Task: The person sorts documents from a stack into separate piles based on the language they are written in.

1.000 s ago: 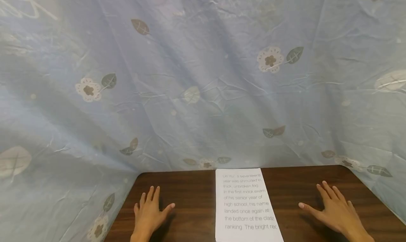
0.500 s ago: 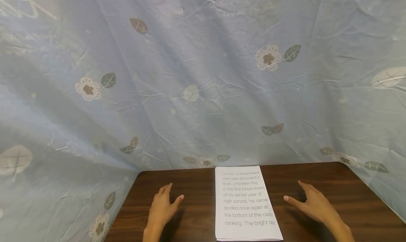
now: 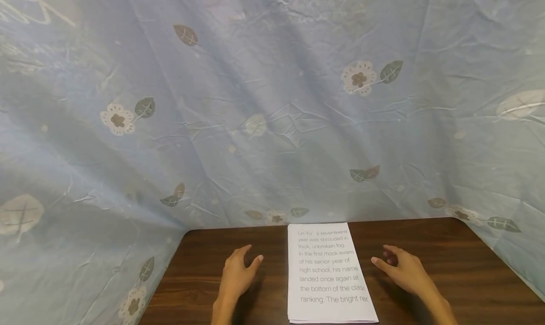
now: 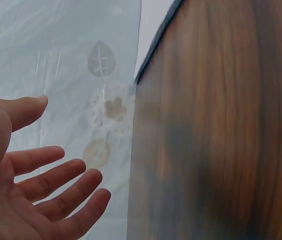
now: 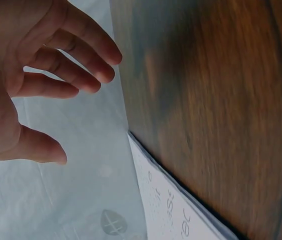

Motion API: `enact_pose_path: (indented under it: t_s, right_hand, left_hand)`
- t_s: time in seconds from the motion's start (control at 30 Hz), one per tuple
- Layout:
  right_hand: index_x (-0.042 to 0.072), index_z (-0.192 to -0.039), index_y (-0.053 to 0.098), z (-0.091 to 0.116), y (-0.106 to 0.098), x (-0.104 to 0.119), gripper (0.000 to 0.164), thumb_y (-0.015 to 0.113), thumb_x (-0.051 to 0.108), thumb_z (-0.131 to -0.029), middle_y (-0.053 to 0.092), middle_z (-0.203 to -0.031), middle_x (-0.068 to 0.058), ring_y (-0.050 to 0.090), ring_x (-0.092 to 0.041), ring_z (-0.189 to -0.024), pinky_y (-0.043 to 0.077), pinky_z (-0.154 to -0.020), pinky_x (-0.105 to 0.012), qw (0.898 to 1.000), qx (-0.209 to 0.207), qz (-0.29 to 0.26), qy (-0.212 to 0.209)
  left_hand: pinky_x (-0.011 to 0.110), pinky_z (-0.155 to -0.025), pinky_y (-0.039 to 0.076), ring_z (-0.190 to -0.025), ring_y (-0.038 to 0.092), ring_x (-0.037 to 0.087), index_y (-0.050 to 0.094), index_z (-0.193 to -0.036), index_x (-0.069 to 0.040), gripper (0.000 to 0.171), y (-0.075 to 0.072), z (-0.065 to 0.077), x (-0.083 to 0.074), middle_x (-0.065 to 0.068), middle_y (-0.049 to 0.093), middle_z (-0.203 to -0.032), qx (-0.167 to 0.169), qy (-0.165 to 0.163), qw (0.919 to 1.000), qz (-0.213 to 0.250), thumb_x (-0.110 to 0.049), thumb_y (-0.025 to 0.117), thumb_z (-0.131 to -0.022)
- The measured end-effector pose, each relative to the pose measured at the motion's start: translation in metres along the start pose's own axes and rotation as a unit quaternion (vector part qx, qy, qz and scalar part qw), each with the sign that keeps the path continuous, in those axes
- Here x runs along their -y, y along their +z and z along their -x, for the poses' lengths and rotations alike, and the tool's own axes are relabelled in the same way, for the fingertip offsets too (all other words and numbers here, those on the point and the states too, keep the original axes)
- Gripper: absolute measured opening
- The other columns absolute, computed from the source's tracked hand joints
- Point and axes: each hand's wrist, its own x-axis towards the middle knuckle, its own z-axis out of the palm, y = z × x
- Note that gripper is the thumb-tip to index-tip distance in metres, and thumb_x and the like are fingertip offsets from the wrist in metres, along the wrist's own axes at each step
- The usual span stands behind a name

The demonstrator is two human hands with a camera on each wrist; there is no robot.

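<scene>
Over the brown table (image 3: 477,263), left hand (image 3: 236,274) and right hand (image 3: 408,271) flank the paper stack (image 3: 329,270), thumbs (image 4: 27,111) and fingers (image 4: 53,181) apart.

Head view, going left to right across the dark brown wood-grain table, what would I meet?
Bare left hand, rectangular stack of white printed paper, bare right hand.

Curtained booth: floral sheeting (image 3: 272,164), wooden tabletop (image 3: 272,273).
</scene>
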Motion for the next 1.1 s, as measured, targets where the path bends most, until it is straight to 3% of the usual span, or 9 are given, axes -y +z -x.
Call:
enact_pose_path:
  t_s: [0.07, 0.17, 0.27, 0.4, 0.5, 0.6, 0.7, 0.77, 1.1]
  right_hand:
    - [-0.013, -0.148, 0.052, -0.002, 0.003, 0.002, 0.080, 0.069, 0.050, -0.102, 0.070, -0.133, -0.030, 0.073, -0.043, -0.116, 0.063, -0.095, -0.057, 1.000, -0.001, -0.012, 0.008]
    - [-0.011, -0.147, 0.055, -0.004, 0.007, 0.003, 0.075, 0.070, 0.047, -0.102, 0.072, -0.132, -0.027, 0.074, -0.040, -0.115, 0.064, -0.092, -0.051, 0.999, -0.001, -0.038, 0.014]
    - [-0.011, -0.148, 0.054, -0.006, 0.013, 0.004, 0.071, 0.071, 0.041, -0.103, 0.070, -0.135, -0.029, 0.077, -0.037, -0.108, 0.067, -0.086, -0.042, 0.995, 0.009, -0.094, 0.023]
    - [-0.012, -0.150, 0.051, -0.008, 0.022, 0.005, 0.069, 0.071, 0.035, -0.104, 0.065, -0.140, -0.031, 0.076, -0.035, -0.111, 0.068, -0.083, -0.034, 0.982, 0.025, -0.182, 0.043]
    - [-0.013, -0.150, 0.050, -0.009, 0.028, 0.007, 0.067, 0.070, 0.032, -0.104, 0.065, -0.140, -0.030, 0.072, -0.036, -0.120, 0.067, -0.087, -0.036, 0.972, 0.032, -0.224, 0.056]
    - [-0.013, -0.150, 0.051, -0.009, 0.033, 0.009, 0.066, 0.070, 0.030, -0.104, 0.066, -0.139, -0.028, 0.071, -0.036, -0.121, 0.067, -0.091, -0.038, 0.964, 0.035, -0.254, 0.069]
    - [-0.013, -0.149, 0.052, -0.011, 0.038, 0.010, 0.063, 0.070, 0.027, -0.105, 0.067, -0.137, -0.028, 0.072, -0.035, -0.119, 0.067, -0.092, -0.040, 0.959, 0.033, -0.270, 0.073]
    - [-0.013, -0.148, 0.053, -0.012, 0.040, 0.010, 0.061, 0.069, 0.026, -0.105, 0.068, -0.136, -0.028, 0.073, -0.033, -0.115, 0.067, -0.091, -0.040, 0.959, 0.030, -0.271, 0.075]
    - [-0.013, -0.140, 0.062, -0.016, 0.045, 0.008, 0.051, 0.072, 0.021, -0.102, 0.076, -0.122, -0.021, 0.074, -0.022, -0.097, 0.067, -0.079, -0.034, 0.960, 0.009, -0.257, 0.108]
  left_hand:
    - [0.043, -0.082, 0.062, -0.101, 0.070, 0.033, 0.065, -0.139, 0.004, 0.058, 0.005, -0.002, -0.003, 0.019, 0.072, -0.116, -0.005, 0.004, 0.9999, 0.009, -0.035, 0.078, -0.098]
    - [0.034, -0.075, 0.060, -0.094, 0.069, 0.025, 0.067, -0.138, 0.002, 0.056, 0.013, -0.003, -0.008, 0.016, 0.074, -0.115, -0.006, 0.010, 0.9993, 0.036, -0.035, 0.078, -0.098]
    - [0.037, -0.079, 0.063, -0.098, 0.072, 0.024, 0.068, -0.138, 0.000, 0.053, 0.022, -0.005, -0.012, 0.019, 0.075, -0.125, -0.003, 0.010, 0.9978, 0.066, -0.035, 0.077, -0.099]
    - [0.045, -0.083, 0.065, -0.102, 0.074, 0.031, 0.068, -0.138, 0.000, 0.051, 0.034, -0.006, -0.015, 0.021, 0.076, -0.126, 0.007, 0.000, 0.9950, 0.099, -0.033, 0.075, -0.100]
    - [0.045, -0.077, 0.066, -0.092, 0.077, 0.035, 0.067, -0.139, 0.002, 0.051, 0.044, -0.006, -0.018, 0.022, 0.076, -0.126, 0.021, -0.027, 0.9887, 0.146, -0.032, 0.073, -0.101]
    - [0.041, -0.072, 0.068, -0.090, 0.078, 0.034, 0.065, -0.141, 0.004, 0.052, 0.053, -0.006, -0.022, 0.024, 0.074, -0.127, 0.033, -0.058, 0.9755, 0.210, -0.029, 0.072, -0.102]
    - [0.037, -0.073, 0.068, -0.095, 0.077, 0.029, 0.064, -0.141, 0.006, 0.051, 0.063, -0.007, -0.024, 0.024, 0.074, -0.126, 0.037, -0.081, 0.9626, 0.256, -0.027, 0.071, -0.103]
    - [0.035, -0.072, 0.068, -0.095, 0.076, 0.027, 0.065, -0.141, 0.006, 0.050, 0.068, -0.008, -0.025, 0.022, 0.075, -0.123, 0.037, -0.090, 0.9583, 0.269, -0.025, 0.071, -0.103]
    - [0.030, -0.064, 0.064, -0.079, 0.071, 0.017, 0.069, -0.135, 0.007, 0.043, 0.083, -0.011, -0.022, 0.014, 0.077, -0.102, 0.045, -0.109, 0.9604, 0.253, -0.021, 0.072, -0.102]
